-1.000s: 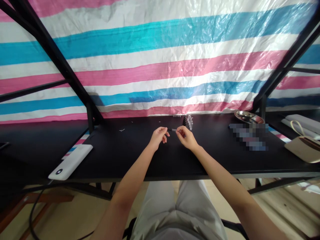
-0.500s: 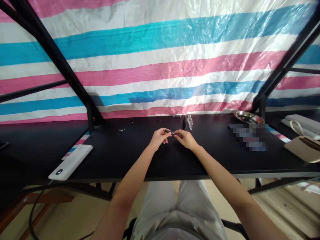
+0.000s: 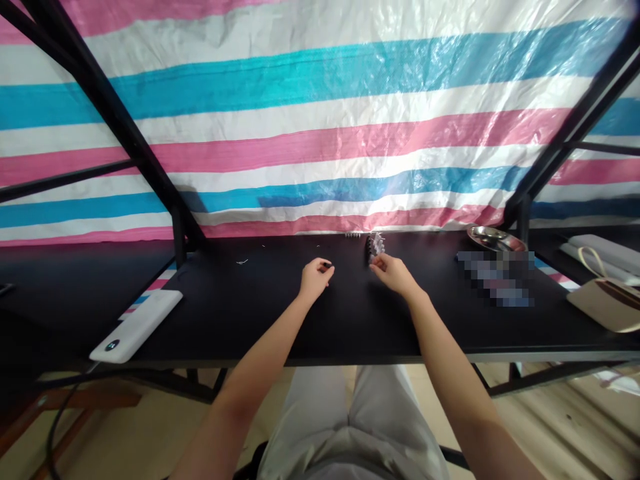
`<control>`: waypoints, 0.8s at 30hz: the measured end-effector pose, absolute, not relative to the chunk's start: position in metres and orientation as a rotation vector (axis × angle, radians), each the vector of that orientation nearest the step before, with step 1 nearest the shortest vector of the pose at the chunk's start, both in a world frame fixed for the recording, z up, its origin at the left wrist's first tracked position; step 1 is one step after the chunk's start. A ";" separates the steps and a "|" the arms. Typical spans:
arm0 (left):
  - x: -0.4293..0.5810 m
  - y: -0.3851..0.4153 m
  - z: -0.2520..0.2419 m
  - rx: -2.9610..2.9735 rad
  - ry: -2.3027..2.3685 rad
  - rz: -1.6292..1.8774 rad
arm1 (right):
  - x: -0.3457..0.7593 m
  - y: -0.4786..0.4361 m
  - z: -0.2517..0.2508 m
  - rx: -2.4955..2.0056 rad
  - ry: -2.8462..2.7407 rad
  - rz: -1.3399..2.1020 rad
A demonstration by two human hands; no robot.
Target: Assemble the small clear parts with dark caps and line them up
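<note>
My left hand [image 3: 315, 280] is closed over the black table, gripping a small black cylindrical piece [image 3: 327, 265] between thumb and fingers. My right hand [image 3: 395, 272] has its thumb and fingertips pinched together at the near end of a cluster of small clear pieces [image 3: 377, 244]. Whatever lies between those fingertips is too small to make out. A line of small black pieces [image 3: 370, 248] runs along the left side of the clear ones. Farther back, a short row of small metallic pieces [image 3: 353, 235] lies near the striped sheet.
Thin white scraps [image 3: 242, 261] lie on the table [image 3: 240, 313]. A white power bank [image 3: 137, 328] with a cable is at left. Round metal dishes [image 3: 495, 239] and a blurred-out item [image 3: 495, 277] stand right, near a beige bag [image 3: 607, 303]. A striped sheet [image 3: 320, 157] hangs behind.
My hands have moved apart from where they met at the dark piece. The right hand has shifted right to the clear pieces; the left has moved slightly left, keeping a black piece.
</note>
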State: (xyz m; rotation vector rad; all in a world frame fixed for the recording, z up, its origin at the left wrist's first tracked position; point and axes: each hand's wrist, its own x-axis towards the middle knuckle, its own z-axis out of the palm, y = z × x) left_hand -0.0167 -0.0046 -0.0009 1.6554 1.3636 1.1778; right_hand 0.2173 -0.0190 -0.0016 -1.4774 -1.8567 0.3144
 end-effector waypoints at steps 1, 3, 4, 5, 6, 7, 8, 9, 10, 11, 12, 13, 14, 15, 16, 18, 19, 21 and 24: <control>-0.013 -0.005 -0.002 1.770 1.395 1.138 | 0.224 -0.018 -0.002 -1.544 -1.857 0.295; -0.004 -0.004 -0.002 1.966 1.433 1.044 | 0.234 -0.017 -0.002 -1.679 -1.839 0.237; 0.003 -0.003 -0.002 2.036 1.432 0.994 | 0.237 -0.016 -0.003 -1.733 -1.824 0.209; 0.010 -0.001 0.000 2.084 1.422 0.940 | 0.239 -0.016 -0.003 -1.774 -1.807 0.187; 0.018 0.002 0.001 2.120 1.404 0.896 | 0.239 -0.015 -0.004 -1.804 -1.792 0.172; 0.027 0.006 0.003 2.143 1.392 0.865 | 0.239 -0.014 -0.004 -1.825 -1.780 0.164; 0.036 0.010 0.004 2.159 1.390 0.843 | 0.238 -0.014 -0.004 -1.841 -1.769 0.159; 0.044 0.014 0.005 2.176 1.382 0.812 | 0.236 -0.014 -0.005 -1.854 -1.760 0.157; 0.053 0.018 0.005 2.185 1.386 0.785 | 0.235 -0.014 -0.005 -1.866 -1.751 0.153; 0.061 0.022 0.005 2.192 1.390 0.765 | 0.233 -0.014 -0.005 -1.877 -1.743 0.146; 0.068 0.025 0.005 2.192 1.414 0.739 | 0.232 -0.014 -0.006 -1.885 -1.735 0.136; 0.074 0.028 0.004 2.193 1.444 0.716 | 0.231 -0.014 -0.007 -1.891 -1.727 0.124; 0.079 0.030 0.003 2.190 1.478 0.704 | 0.230 -0.013 -0.007 -1.893 -1.721 0.112; 0.084 0.032 0.002 2.184 1.514 0.692 | 0.230 -0.013 -0.008 -1.895 -1.715 0.101; 0.087 0.034 0.000 2.176 1.546 0.679 | 0.229 -0.013 -0.009 -1.897 -1.708 0.094; 0.090 0.036 -0.002 2.160 1.588 0.657 | 0.229 -0.011 -0.011 -1.908 -1.695 0.096; 0.091 0.038 -0.004 2.156 1.597 0.648 | 0.228 -0.011 -0.012 -1.917 -1.691 0.105; 0.091 0.039 -0.006 2.150 1.603 0.644 | 0.228 -0.009 -0.014 -1.937 -1.692 0.128; 0.090 0.040 -0.009 2.131 1.610 0.641 | 0.227 -0.008 -0.014 -1.964 -1.704 0.144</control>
